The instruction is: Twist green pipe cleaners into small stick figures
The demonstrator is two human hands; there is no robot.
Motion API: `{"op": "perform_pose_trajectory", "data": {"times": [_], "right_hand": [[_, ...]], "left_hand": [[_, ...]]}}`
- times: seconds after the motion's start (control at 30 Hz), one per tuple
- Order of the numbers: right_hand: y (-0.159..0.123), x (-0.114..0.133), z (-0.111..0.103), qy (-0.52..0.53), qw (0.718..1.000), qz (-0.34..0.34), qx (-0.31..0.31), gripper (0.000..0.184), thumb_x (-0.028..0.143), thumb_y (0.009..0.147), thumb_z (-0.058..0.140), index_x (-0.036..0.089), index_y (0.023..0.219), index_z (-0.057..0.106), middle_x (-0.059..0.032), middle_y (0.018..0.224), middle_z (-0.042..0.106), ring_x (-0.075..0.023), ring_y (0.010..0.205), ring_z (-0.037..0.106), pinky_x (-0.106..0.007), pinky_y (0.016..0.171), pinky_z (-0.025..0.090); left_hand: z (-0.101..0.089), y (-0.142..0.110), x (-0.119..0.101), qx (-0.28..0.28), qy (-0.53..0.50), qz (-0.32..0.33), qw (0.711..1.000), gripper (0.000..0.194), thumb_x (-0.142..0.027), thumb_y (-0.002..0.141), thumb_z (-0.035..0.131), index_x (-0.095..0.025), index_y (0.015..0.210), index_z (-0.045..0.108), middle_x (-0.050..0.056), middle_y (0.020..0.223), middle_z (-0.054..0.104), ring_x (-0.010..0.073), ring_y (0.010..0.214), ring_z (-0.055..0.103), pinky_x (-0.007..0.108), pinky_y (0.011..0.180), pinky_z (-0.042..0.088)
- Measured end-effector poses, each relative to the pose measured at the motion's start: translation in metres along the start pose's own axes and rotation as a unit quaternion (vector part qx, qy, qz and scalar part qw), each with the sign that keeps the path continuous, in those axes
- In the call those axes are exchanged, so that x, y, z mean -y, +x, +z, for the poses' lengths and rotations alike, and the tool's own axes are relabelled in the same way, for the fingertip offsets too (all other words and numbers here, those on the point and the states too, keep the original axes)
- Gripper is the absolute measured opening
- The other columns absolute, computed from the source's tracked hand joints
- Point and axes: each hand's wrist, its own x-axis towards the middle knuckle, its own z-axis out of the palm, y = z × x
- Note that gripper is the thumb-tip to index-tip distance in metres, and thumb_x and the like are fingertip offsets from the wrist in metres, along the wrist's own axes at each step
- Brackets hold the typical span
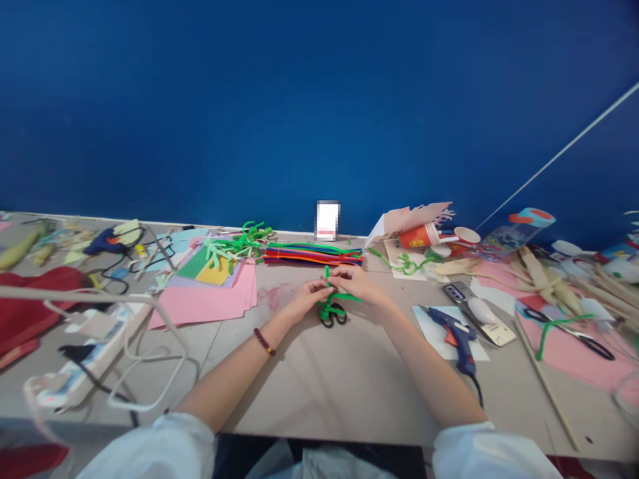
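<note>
Green fuzzy pipe cleaner (329,293), where?
Centre of the beige tabletop (324,392), raised slightly off it between both hands, one end sticking up.

Left hand (309,299), grip?
Clenched on the pipe cleaner, fingers closed around it. Dark red beaded bracelet (263,341) on that wrist.

Right hand (357,283), grip?
Grasping the same pipe cleaner, fingertips pinched, just right of the left hand.

Under the hands?
Black-handled steel scissors (333,315), near side, green loops at the handles. Whether joined or only touching, can't tell.

Left of the hands?
Stack of pink paper sheets (200,306) with coloured card on top, bent green pipe cleaners (239,241) on its far end, white power strip (84,352) nearer left.

Far side?
Straight bundle of multicoloured pipe cleaners (313,254), along the table edge by a dark blue wall (319,100).

Right?
Blue hot glue gun (452,336) on a white paper sheet (434,326), orange paper cup (417,236) farther off.
</note>
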Motion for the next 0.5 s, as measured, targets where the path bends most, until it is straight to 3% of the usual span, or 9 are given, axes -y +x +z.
{"op": "perform_pose_trajectory", "data": {"times": [0.1, 0.23, 0.37, 0.5], "right_hand": [[0.003, -0.004, 0.003, -0.053, 0.996, -0.042, -0.056, 0.023, 0.039, 0.071, 0.064, 0.016, 0.069, 0.064, -0.0022, 0.072, 0.059, -0.013, 0.064, 0.05, -0.027, 0.062, 0.039], [0.003, -0.003, 0.002, -0.111, 0.987, -0.108, -0.05, 0.02, 0.035, 0.076, 0.059, 0.018, 0.066, 0.062, -0.0028, 0.073, 0.057, -0.0154, 0.069, 0.051, -0.029, 0.066, 0.039], [0.002, 0.001, -0.004, -0.139, 0.975, -0.172, -0.007, 0.025, 0.033, 0.082, 0.056, 0.019, 0.061, 0.06, -0.0028, 0.072, 0.056, -0.016, 0.073, 0.052, -0.03, 0.073, 0.041], [0.001, 0.004, -0.005, -0.108, 0.978, -0.177, 0.026, 0.024, 0.035, 0.082, 0.057, 0.018, 0.065, 0.061, -0.0024, 0.073, 0.056, -0.0157, 0.073, 0.053, -0.03, 0.074, 0.041]], "left_hand": [[0.006, 0.0, -0.001, -0.074, 0.051, 0.066, 0.994, 0.036, -0.044, 0.057, 0.082, -0.015, 0.073, 0.07, 0.001, 0.068, 0.066, 0.0101, 0.058, 0.052, 0.023, 0.057, 0.04], [0.005, 0.001, -0.001, -0.091, 0.069, 0.084, 0.99, 0.036, -0.047, 0.059, 0.079, -0.015, 0.073, 0.071, 0.001, 0.067, 0.065, 0.0104, 0.058, 0.05, 0.024, 0.057, 0.039], [-0.003, 0.001, 0.001, -0.021, 0.037, 0.05, 0.998, 0.035, -0.047, 0.062, 0.079, -0.015, 0.071, 0.071, 0.001, 0.066, 0.063, 0.01, 0.058, 0.05, 0.023, 0.057, 0.038], [-0.01, -0.001, 0.004, 0.086, -0.057, -0.019, 0.994, 0.034, -0.045, 0.065, 0.078, -0.014, 0.073, 0.069, 0.003, 0.065, 0.061, 0.011, 0.058, 0.054, 0.024, 0.059, 0.04]]}}
